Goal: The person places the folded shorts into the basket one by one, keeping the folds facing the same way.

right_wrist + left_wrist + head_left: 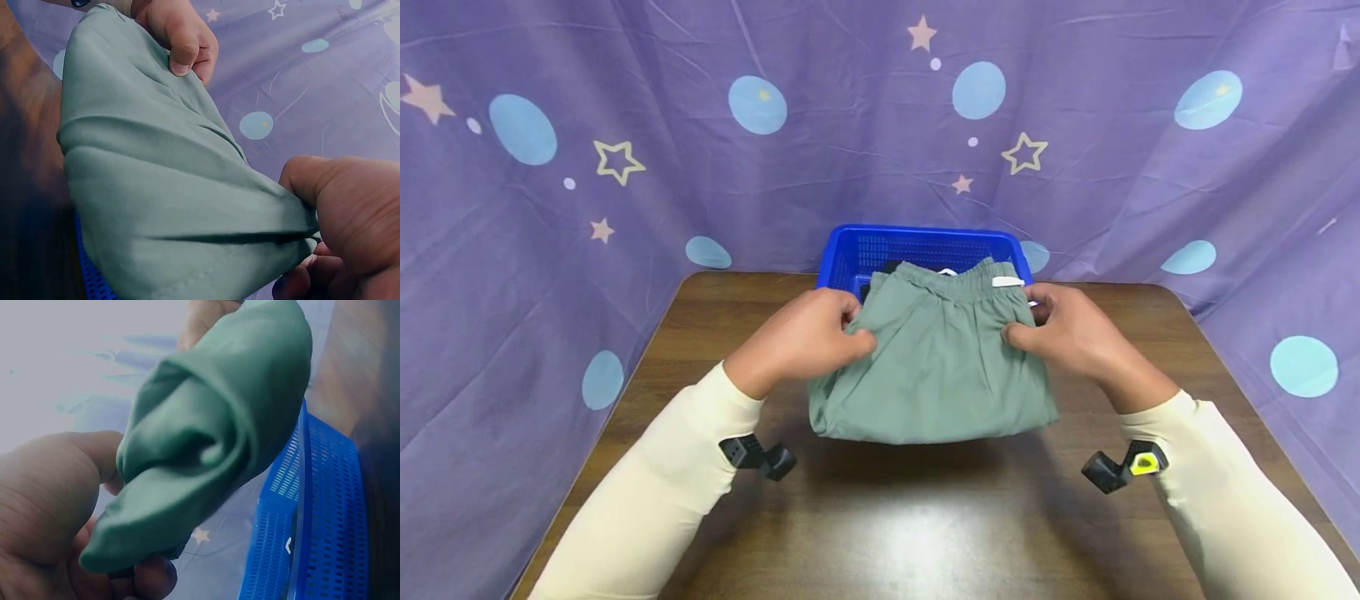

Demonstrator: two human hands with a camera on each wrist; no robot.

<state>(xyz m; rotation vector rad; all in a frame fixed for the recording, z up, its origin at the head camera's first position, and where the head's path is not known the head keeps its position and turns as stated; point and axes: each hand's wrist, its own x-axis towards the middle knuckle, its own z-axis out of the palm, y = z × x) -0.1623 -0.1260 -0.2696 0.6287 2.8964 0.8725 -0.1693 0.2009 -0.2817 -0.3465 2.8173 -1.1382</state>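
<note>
A folded green garment with a gathered elastic waistband, which looks like a pair of shorts (pixel 936 358), hangs above the table between my hands. My left hand (pixel 808 337) pinches its left edge, thumb on the near face. At the right edge, my right hand (pixel 1071 333) grips it the same way, close to a white tag (pixel 1007 282) on the waistband. The left wrist view shows the rolled, layered side of the shorts (pixel 187 437). In the right wrist view creases run across the cloth (pixel 156 169). Parts of the fingers are hidden behind the fabric.
Behind the shorts a blue plastic basket (pixel 925 232) stands at the back of the wooden table (pixel 910 533). Dark and white cloth shows inside it, partly covered from view. A purple curtain (pixel 865 125) with stars and ovals hangs behind and at both sides.
</note>
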